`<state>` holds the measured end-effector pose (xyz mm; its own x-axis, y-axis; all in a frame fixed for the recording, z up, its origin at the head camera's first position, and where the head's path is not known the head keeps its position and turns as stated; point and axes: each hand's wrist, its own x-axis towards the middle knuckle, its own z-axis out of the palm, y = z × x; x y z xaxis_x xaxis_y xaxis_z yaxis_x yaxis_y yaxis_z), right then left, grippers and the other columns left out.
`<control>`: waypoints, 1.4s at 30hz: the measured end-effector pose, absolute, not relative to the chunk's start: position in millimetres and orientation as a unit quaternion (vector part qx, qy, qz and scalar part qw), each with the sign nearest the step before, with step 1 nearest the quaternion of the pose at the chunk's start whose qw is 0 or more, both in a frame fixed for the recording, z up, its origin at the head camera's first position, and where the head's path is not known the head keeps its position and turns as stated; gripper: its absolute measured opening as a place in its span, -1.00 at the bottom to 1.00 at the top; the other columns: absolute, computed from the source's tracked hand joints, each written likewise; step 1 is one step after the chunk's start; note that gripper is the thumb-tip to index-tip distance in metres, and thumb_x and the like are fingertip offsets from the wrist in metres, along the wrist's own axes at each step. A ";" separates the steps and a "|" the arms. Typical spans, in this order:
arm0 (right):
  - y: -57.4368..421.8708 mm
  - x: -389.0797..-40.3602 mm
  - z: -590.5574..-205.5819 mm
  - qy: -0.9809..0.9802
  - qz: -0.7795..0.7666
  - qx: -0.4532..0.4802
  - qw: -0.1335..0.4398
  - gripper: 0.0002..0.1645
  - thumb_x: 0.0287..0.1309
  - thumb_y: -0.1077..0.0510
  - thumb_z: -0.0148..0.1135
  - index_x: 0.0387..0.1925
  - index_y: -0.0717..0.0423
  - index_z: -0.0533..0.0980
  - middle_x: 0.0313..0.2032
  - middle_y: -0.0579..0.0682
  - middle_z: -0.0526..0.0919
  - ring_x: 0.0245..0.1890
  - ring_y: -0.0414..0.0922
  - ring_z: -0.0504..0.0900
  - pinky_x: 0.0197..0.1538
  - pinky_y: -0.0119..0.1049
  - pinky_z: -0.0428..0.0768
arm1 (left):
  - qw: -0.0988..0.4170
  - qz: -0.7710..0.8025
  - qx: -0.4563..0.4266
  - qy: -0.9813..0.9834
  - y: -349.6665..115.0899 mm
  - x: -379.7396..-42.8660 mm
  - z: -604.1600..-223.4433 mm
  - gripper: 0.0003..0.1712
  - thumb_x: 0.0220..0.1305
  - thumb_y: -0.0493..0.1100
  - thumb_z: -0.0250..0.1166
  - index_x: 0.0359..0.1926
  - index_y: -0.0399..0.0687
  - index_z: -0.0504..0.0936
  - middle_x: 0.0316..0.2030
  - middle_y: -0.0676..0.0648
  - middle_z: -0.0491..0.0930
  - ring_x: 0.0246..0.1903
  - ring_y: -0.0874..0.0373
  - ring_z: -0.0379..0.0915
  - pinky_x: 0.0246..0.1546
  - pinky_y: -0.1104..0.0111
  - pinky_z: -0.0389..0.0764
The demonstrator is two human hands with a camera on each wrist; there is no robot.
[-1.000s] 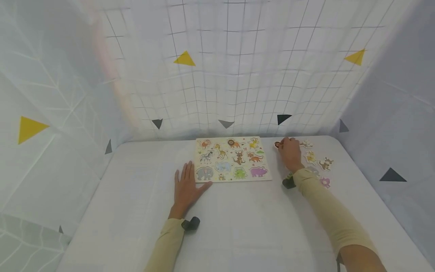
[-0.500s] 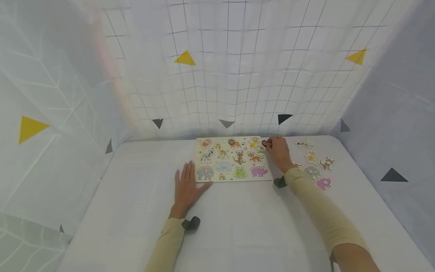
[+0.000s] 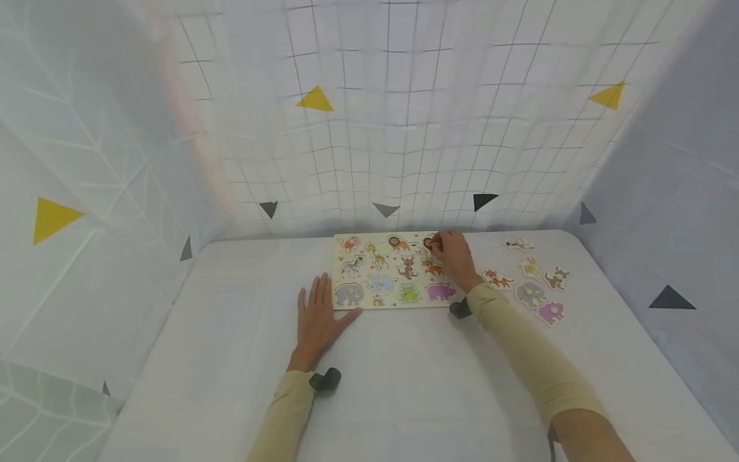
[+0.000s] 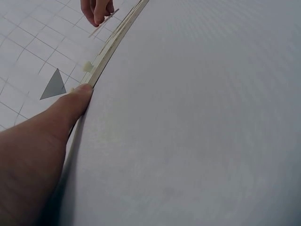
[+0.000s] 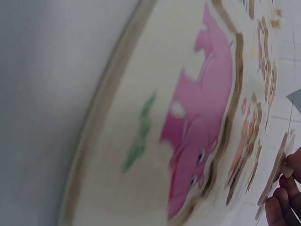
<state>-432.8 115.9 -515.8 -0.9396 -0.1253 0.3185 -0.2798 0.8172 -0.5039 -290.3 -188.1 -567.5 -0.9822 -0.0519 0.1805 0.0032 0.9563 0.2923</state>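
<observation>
A wooden animal puzzle board (image 3: 385, 304) lies near the table's far edge, with a printed lion (image 3: 398, 243) in its top row. My left hand (image 3: 314, 321) rests with spread fingers at the board's front left corner; its thumb (image 4: 77, 99) touches the front edge in the left wrist view. Over the board's upper right part, my right hand (image 3: 455, 253) pinches a lion puzzle piece (image 3: 428, 242). The right wrist view catches that piece (image 5: 276, 172) edge-on, raised above the board and held by its small knob. The printed purple hippo (image 5: 207, 103) fills the foreground there.
Right of the board lie several loose pieces: a tiger (image 3: 498, 279), an elephant (image 3: 530, 294), a purple hippo (image 3: 551, 312), a kangaroo (image 3: 557, 278), a yellow animal (image 3: 529, 267) and a black-and-white one (image 3: 519, 244). A gridded curtain (image 3: 398, 128) hangs behind the table.
My right hand has carried the lion piece leftward from the loose pieces to over the board's upper right. The tiger piece has come into view from under the arm. My left hand has stayed put.
</observation>
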 end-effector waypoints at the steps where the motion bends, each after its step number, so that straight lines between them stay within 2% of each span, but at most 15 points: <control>1: 112.7 -432.6 -515.3 -0.942 0.285 0.113 0.138 -0.85 0.13 0.17 0.11 -0.30 0.16 0.54 -0.31 0.07 0.53 -0.25 -0.05 0.45 -0.22 -0.19 0.51 | 0.094 -0.148 0.012 -0.985 -188.0 -290.1 -567.4 0.24 -0.14 0.63 -0.06 0.39 -0.02 -0.13 0.42 0.00 -0.12 0.43 0.06 -0.25 0.43 0.02 -0.26; 9: 88.0 -437.4 -514.6 -0.938 0.292 0.134 0.130 -0.85 0.14 0.16 0.11 -0.30 0.12 0.56 -0.33 0.01 0.55 -0.32 -0.11 0.45 -0.26 -0.27 0.50 | 0.097 -0.145 0.012 -0.985 -189.5 -289.7 -566.4 0.23 -0.14 0.62 -0.05 0.39 -0.02 -0.12 0.42 0.00 -0.11 0.43 0.06 -0.24 0.43 0.01 -0.24; 16: 71.4 -438.4 -516.8 -0.934 0.304 0.143 0.121 -0.85 0.13 0.16 0.12 -0.29 0.11 0.56 -0.31 0.01 0.54 -0.31 -0.10 0.47 -0.24 -0.24 0.50 | 0.106 -0.143 0.012 -0.984 -190.5 -288.7 -565.8 0.21 -0.13 0.59 -0.01 0.39 -0.04 -0.08 0.42 -0.02 -0.07 0.42 0.04 -0.19 0.43 0.00 -0.18; 23: 61.1 -441.3 -520.6 -0.929 0.315 0.139 0.136 -0.86 0.12 0.17 0.13 -0.29 0.11 0.56 -0.35 -0.02 0.52 -0.37 -0.13 0.46 -0.32 -0.31 0.49 | 0.098 -0.146 0.008 -0.984 -189.5 -288.8 -562.8 0.22 -0.12 0.60 -0.02 0.39 -0.05 -0.09 0.42 -0.03 -0.08 0.42 0.03 -0.20 0.42 0.00 -0.20; 35: 48.5 -454.5 -522.7 -0.910 0.348 0.134 0.181 -0.86 0.06 0.20 0.19 -0.31 0.15 0.57 -0.35 0.03 0.59 -0.32 -0.11 0.51 -0.25 -0.26 0.54 | 0.109 -0.142 0.007 -0.984 -191.5 -292.5 -566.8 0.21 -0.12 0.60 -0.04 0.39 -0.04 -0.10 0.42 -0.02 -0.07 0.43 0.06 -0.21 0.43 0.01 -0.21; 42: 42.6 -454.2 -526.7 -0.918 0.347 0.118 0.154 -0.86 0.07 0.20 0.18 -0.31 0.17 0.56 -0.34 0.05 0.59 -0.30 -0.09 0.52 -0.23 -0.24 0.53 | 0.108 -0.147 0.008 -0.983 -188.6 -290.7 -567.6 0.21 -0.12 0.59 -0.02 0.39 -0.04 -0.10 0.42 -0.01 -0.08 0.43 0.07 -0.21 0.43 0.01 -0.21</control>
<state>-454.2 42.6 -526.7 -0.9243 -0.1103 0.3653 -0.3243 0.7318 -0.5994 -290.7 -188.6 -567.6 -0.9768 -0.0466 0.2092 0.0168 0.9564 0.2915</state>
